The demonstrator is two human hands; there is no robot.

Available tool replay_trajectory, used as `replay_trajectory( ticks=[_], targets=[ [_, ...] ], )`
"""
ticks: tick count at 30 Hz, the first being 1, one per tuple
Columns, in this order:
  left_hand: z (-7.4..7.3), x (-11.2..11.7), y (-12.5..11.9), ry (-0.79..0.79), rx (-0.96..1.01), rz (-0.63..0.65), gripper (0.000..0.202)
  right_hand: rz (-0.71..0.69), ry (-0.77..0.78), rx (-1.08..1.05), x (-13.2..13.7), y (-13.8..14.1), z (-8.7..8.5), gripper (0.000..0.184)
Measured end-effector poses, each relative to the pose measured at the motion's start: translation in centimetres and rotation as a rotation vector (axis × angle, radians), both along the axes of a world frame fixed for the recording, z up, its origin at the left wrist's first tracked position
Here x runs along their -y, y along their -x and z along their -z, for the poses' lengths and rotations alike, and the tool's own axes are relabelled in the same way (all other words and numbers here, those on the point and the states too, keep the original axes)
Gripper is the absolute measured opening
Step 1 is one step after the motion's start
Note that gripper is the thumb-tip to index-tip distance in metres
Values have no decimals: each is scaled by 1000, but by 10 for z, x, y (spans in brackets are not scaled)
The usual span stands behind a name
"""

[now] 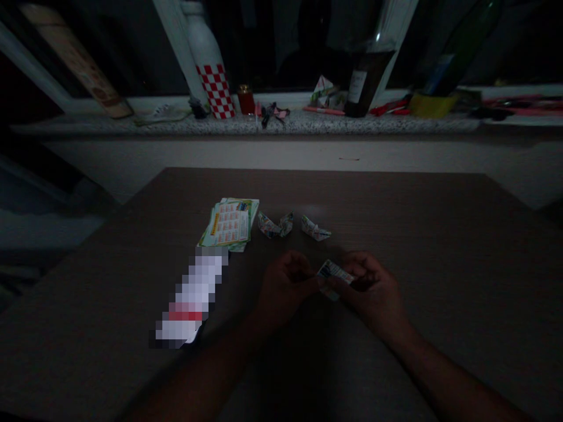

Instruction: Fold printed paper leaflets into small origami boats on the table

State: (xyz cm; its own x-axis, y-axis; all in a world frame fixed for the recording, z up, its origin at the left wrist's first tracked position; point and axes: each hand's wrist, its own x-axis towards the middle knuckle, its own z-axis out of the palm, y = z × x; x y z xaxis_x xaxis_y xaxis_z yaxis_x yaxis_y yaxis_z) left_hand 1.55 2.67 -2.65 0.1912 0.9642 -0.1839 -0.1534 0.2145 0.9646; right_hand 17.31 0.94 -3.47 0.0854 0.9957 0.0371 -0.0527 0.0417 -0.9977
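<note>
Between my hands is a small folded piece of printed paper (pixel 336 272), held just above the table. My left hand (pixel 288 284) pinches its left edge with thumb and fingers. On the other side my right hand (pixel 373 287) grips it, the thumb lying across its front. Just beyond the hands stand small folded paper boats: one with two raised points (pixel 276 225) and a second paper boat (pixel 315 228) to its right. A stack of printed paper sheets (pixel 229 224) lies to their left, its top sheet showing a calendar-like grid.
A phone (pixel 191 299) with a blurred-out screen lies left of my left arm on the wooden table (pixel 373 193). Behind, a stone windowsill (pixel 299 124) carries a red-checked bottle (pixel 215 82), a dark labelled bottle (pixel 363 88), a red jar (pixel 246 101) and a tilted green bottle (pixel 461 53).
</note>
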Motion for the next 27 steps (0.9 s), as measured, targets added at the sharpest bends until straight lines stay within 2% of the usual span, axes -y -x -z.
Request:
replay_trajectory(
  ticks=[8,20,27],
  targets=[
    [1,-2,1,46,35,-24,31,24,11,-38,-3,-5,-1,31],
    [1,0,0,-47,-38,7,22,8,1,-38,-1,-2,0,32],
    [5,0,-2,-114,-134,-27,26,-4,-10,3,0,1,0,33]
  ],
)
